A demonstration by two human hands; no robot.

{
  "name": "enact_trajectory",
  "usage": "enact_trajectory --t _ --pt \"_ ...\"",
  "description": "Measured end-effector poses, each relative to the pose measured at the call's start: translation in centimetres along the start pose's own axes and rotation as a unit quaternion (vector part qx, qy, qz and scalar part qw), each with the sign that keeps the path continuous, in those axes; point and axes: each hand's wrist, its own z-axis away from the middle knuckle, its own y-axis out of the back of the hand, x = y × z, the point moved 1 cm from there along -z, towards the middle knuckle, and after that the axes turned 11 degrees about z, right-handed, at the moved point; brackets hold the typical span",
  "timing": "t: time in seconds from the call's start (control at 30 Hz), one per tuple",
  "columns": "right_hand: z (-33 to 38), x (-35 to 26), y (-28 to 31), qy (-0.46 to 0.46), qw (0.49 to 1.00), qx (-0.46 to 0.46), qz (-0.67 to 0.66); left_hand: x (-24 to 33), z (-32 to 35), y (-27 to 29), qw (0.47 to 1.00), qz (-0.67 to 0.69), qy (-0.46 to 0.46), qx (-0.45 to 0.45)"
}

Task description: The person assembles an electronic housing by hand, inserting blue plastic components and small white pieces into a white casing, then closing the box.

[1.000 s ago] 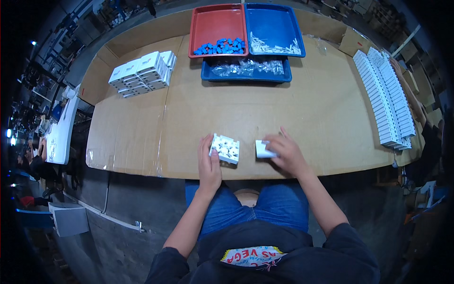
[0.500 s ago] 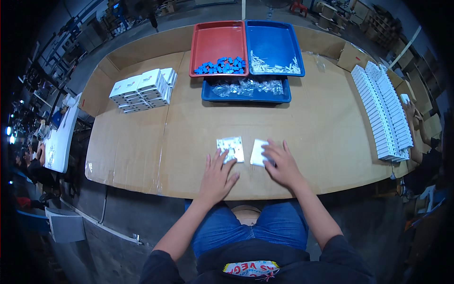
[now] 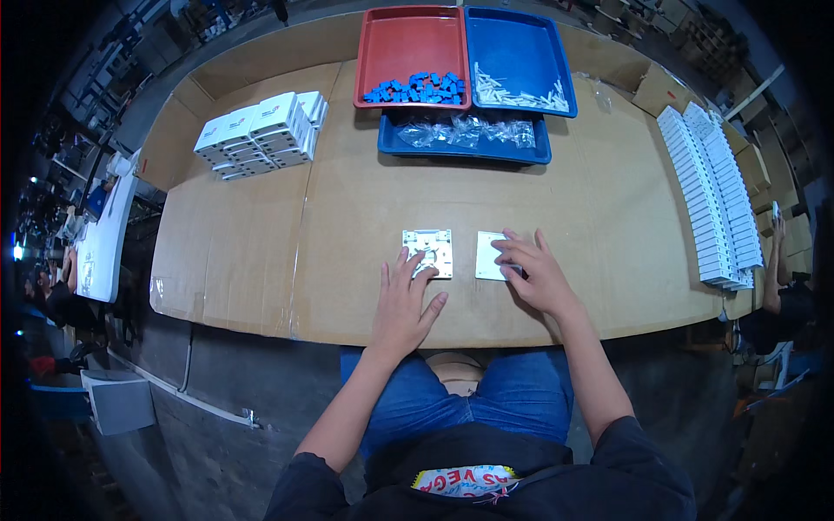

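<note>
Two square white plastic plates lie side by side near the front edge of the table, a gap between them. My left hand [image 3: 403, 300] rests with spread fingers on the left plate [image 3: 441, 247], whose upper face shows moulded ribs and recesses. On the right plate [image 3: 486, 254], which looks flat and smooth, the curved, parted fingers of my right hand [image 3: 540, 278] touch the right side. Part of each plate is hidden under my fingers. Neither hand grips anything.
Behind the plates stand a red tray [image 3: 413, 48] of blue parts, a blue tray [image 3: 521, 52] of white pins, and a lower blue tray [image 3: 465, 154] with clear plastic bags. White boxes [image 3: 261, 130] are stacked left; long rows of white boxes [image 3: 704, 200] line the right, beside another person's arm [image 3: 776, 260].
The whole view has shifted, so the trays sit higher in it. The gap between the plates has widened slightly, the right plate and my right hand being a little further right.
</note>
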Motion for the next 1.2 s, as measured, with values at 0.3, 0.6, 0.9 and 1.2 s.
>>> enact_trajectory --t 0.3,0.6,0.9,1.2 --pt "-14.1 3.9 1.9 -0.02 0.98 0.182 0.073 0.4 0.5 -0.1 0.994 0.026 -0.043 0.095" --pt "-25.8 10.5 -1.9 -0.169 0.981 -0.004 0.093 0.3 0.8 -0.7 0.982 0.063 -0.041 0.173" --pt "-17.1 2.7 2.2 -0.083 0.941 0.254 -0.207 -0.4 1.3 0.2 0.976 0.087 -0.052 0.194" --pt "-5.9 -8.0 8.2 -0.045 0.864 0.118 -0.487 9.9 -7.9 4.4 0.86 0.479 0.053 0.167"
